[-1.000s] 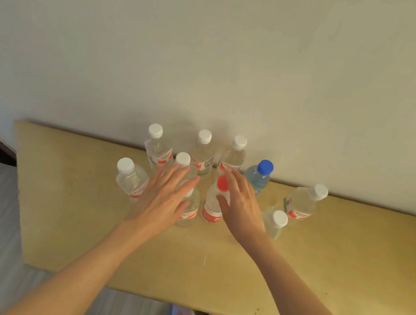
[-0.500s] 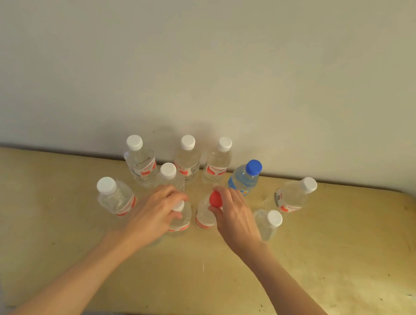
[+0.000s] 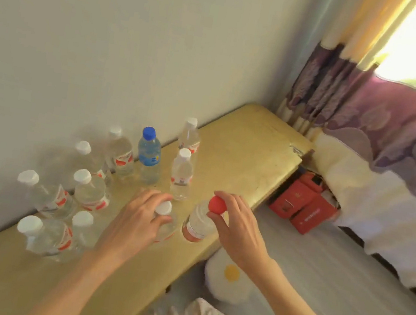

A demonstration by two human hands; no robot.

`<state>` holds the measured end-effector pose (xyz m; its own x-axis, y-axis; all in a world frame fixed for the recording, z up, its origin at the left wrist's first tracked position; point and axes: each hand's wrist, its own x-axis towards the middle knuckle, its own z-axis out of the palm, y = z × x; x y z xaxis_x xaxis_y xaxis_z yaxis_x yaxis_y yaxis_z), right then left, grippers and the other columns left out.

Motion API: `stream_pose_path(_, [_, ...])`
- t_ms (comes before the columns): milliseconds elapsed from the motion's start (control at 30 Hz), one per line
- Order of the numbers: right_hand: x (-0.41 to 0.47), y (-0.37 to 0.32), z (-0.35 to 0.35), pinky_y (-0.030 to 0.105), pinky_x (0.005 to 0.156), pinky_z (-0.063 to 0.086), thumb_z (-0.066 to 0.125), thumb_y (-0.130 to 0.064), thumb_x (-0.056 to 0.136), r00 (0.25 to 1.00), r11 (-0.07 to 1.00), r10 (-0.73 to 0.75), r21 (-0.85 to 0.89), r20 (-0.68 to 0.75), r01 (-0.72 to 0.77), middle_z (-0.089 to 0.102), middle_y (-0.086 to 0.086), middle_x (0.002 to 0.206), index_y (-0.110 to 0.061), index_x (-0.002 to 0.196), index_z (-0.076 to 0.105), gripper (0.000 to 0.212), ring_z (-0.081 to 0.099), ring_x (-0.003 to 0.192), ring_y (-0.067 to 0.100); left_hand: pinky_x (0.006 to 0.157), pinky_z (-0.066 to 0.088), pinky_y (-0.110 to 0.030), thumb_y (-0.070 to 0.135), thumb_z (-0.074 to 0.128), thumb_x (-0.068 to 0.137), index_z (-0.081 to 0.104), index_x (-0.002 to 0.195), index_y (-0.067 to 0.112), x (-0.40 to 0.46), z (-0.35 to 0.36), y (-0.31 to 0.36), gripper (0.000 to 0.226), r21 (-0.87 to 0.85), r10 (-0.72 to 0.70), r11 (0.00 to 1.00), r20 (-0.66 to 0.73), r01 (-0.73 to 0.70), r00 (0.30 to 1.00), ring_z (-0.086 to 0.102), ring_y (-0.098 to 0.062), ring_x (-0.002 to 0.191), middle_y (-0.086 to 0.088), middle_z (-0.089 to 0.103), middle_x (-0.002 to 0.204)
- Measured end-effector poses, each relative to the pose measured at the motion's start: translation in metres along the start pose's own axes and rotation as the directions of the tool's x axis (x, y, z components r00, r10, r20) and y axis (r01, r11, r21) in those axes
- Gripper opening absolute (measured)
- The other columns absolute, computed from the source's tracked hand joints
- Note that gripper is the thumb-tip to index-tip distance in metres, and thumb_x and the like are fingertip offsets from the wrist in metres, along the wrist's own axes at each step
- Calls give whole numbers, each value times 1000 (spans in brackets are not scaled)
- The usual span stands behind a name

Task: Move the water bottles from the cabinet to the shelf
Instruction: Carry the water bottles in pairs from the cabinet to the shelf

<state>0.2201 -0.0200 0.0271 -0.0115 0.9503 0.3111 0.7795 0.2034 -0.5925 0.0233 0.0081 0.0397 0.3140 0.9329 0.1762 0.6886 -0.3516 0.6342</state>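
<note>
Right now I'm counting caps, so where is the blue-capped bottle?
In the head view, the blue-capped bottle stands by the wall, between two white-capped bottles.

I see my left hand gripping a white-capped bottle by its neck and my right hand pinching the red-capped bottle just beside it, near the yellow cabinet top edge.

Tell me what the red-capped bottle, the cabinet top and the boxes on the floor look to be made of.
Red-capped bottle: clear thin plastic, glossy; you see through it, and the cap looks like smooth opaque plastic. Cabinet top: probably wood or laminate with a worn yellowish coating; scuffs and a chipped corner show. Red boxes: likely printed cardboard, flat-sided with sharp folds.
</note>
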Motion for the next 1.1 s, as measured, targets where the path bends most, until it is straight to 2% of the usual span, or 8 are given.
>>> stream_pose_path(133, [-79,19,-47,13,86,27,63,-15,82,969,982,178,-36,-169,-187,60,8,108,-8,116,53,36,51,99,19,86,25,-14,16,64,77,60,107,11,-15,33,51,31,-37,214,977,151,-211,965,45,-12,101,0,56,104])
stream_pose_path(267, [-174,35,-99,16,85,33,62,-13,76,898,943,300,-43,-323,-330,64,10,101,-8,108,55,33,48,94,12,82,29,-14,14,65,72,61,102,9,-43,79,116,30,-116,418,908,317,-402,852,43,-6,91,-3,60,96])
stream_pose_path(433, [-314,45,-175,23,78,41,60,-21,77,741,856,430,-29,-517,-517,64,9,90,-8,105,56,32,58,83,23,85,30,-13,4,71,72,61,104,10,-100,147,218,33,-238,602,795,413,-558,683,49,-10,94,0,58,98])
stream_pose_path(600, [-460,46,-243,17,77,38,64,-19,73,572,727,523,-19,-632,-686,63,6,90,-14,105,54,34,53,83,13,84,35,-20,5,72,72,61,104,8,-188,212,327,34,-353,723,685,441,-638,532,49,-13,92,2,56,97])
stream_pose_path(667, [-522,42,-271,18,78,37,63,-22,73,482,646,559,-11,-675,-764,62,7,93,-12,106,56,34,52,86,14,82,34,-17,6,73,70,62,103,8,-230,238,374,34,-413,760,638,473,-650,445,49,-14,89,3,56,95])
stream_pose_path(833, [-659,22,-331,17,81,33,61,-26,76,208,448,573,91,-793,-889,61,5,98,-10,107,57,35,45,91,10,77,36,-26,11,73,71,63,104,10,-332,300,492,34,-551,839,493,507,-673,199,49,-16,82,-2,61,94])
stream_pose_path(1000, [-778,13,-376,12,81,30,60,-27,80,-84,280,518,261,-851,-924,58,2,98,-11,108,56,32,45,93,10,72,29,-16,9,73,71,63,103,9,-433,363,595,33,-670,870,369,493,-644,-14,54,-25,84,-1,58,91])
stream_pose_path(1100, [-851,20,-402,20,88,36,64,-21,83,-230,189,510,369,-829,-910,56,3,107,-12,112,54,32,49,101,16,72,29,-17,10,73,71,63,104,9,-494,409,653,34,-727,868,312,480,-611,-129,54,-27,86,-7,61,96])
